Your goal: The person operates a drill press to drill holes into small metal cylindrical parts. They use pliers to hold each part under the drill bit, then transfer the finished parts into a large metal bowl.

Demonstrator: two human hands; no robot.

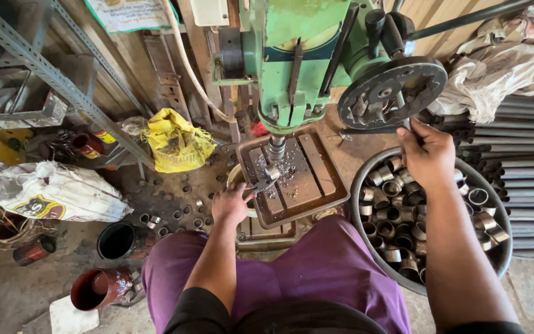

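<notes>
A green drill press (304, 55) stands in front of me, its chuck (276, 147) low over a rusty metal table (322, 185) strewn with shavings. My left hand (233, 203) grips pliers (259, 184) that clamp a small metal ring (272, 172) under the bit. My right hand (428, 154) is closed on a handle (406, 120) of the black feed wheel (392, 91) on the machine's right side.
A round metal basin (366, 176) full of short steel rings sits at my right, by stacked steel pipes (526, 154). Loose rings (180, 213) scatter the floor at left, with dark red cans (97, 289), a yellow sack (177, 142), a white sack (50, 192) and a slotted-angle rack (63, 86).
</notes>
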